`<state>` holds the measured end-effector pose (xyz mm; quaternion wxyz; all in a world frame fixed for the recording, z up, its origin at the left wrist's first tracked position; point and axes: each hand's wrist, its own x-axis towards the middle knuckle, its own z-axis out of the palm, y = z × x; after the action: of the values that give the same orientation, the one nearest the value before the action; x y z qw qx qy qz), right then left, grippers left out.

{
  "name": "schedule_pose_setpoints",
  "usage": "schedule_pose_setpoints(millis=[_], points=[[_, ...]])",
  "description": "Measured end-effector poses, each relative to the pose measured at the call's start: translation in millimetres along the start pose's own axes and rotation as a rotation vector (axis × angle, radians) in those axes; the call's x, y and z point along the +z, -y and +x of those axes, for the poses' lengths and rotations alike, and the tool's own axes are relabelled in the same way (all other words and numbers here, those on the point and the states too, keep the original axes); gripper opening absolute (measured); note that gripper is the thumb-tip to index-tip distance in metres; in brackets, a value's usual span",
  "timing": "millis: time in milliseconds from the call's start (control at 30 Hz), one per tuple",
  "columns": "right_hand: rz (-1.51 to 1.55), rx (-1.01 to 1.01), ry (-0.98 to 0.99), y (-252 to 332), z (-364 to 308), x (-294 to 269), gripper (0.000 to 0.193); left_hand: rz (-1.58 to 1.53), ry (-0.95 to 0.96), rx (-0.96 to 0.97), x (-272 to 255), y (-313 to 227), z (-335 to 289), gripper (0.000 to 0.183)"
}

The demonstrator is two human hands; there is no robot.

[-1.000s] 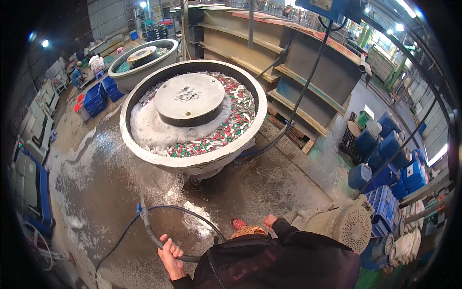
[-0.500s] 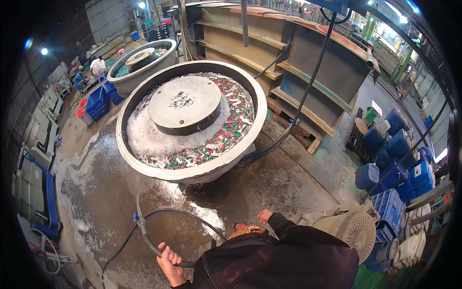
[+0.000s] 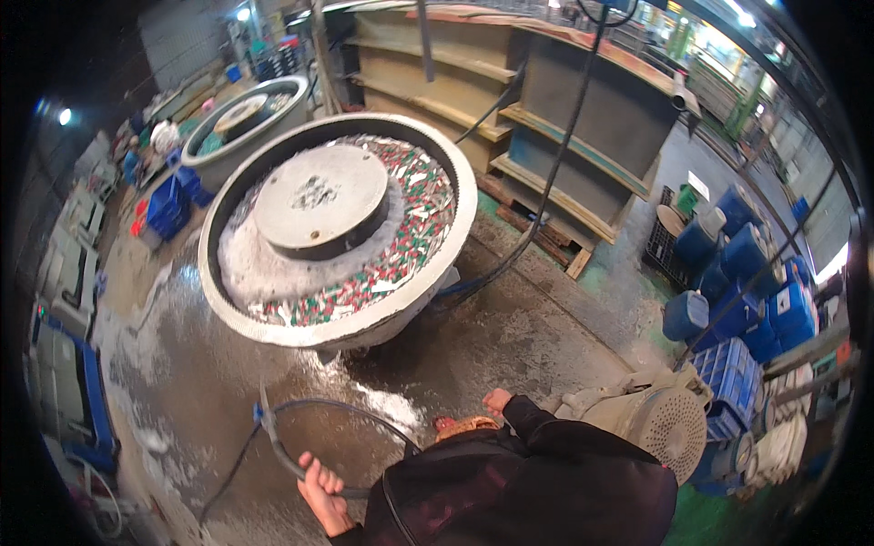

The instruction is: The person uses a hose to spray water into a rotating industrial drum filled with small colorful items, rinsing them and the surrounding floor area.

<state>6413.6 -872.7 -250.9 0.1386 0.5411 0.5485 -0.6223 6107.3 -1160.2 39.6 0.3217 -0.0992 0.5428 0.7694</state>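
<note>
My left hand (image 3: pixel 320 491) is wrapped round a grey hose (image 3: pixel 286 455) low in the picture. A thin pale end, either a tip or a stream of water, points up from the hose toward the round tub. Near its front, a blue line (image 3: pixel 346 406) is joined to it. My right hand (image 3: pixel 497 400) is held in front of my body, fingers curled, with nothing seen in it. Ahead stands the big round tub (image 3: pixel 462 196), full of small red, green and white pieces (image 3: pixel 423 218). White foam (image 3: pixel 264 264) lies round its raised centre disc (image 3: pixel 319 196).
Wet floor (image 3: pixel 182 382) lies between me and the tub. A tan machine with a perforated round cover (image 3: pixel 672 432) is close on my right, with blue crates (image 3: pixel 730 382) and blue drums (image 3: pixel 746 250) beyond. Another tub (image 3: pixel 293 102) and crouching people (image 3: pixel 166 136) are farther back left.
The view has turned slightly right, so the tub and surroundings sit farther left in the picture. My left hand keeps its grip on the hose; my right hand stays almost in place.
</note>
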Motion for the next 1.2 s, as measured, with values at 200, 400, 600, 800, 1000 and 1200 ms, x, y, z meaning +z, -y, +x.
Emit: schedule_pose_setpoints(millis=[200,400,600,800,1000,1200], points=[[0.070,0.111,-0.098,-46,-35,-13,0.029,0.028,0.221,0.005,55,-22,-27,0.030],[-0.126,0.135,-0.049,-16,-39,-14,0.029,0.034,0.308,-0.013,76,-43,-64,0.029],[-0.035,0.084,0.059,22,-3,-3,0.032,0.054,0.453,-0.133,95,-24,-56,0.032],[-0.086,-0.011,0.099,31,-1,0,0.028,0.064,0.549,-0.176,122,2,-34,0.029],[-0.898,-0.619,0.194,-119,105,-66,0.026,-0.013,0.552,-0.169,160,-11,-42,0.034],[0.162,-0.811,-0.257,66,-27,-31,0.033,-0.032,0.430,-0.160,162,11,-39,0.034]])
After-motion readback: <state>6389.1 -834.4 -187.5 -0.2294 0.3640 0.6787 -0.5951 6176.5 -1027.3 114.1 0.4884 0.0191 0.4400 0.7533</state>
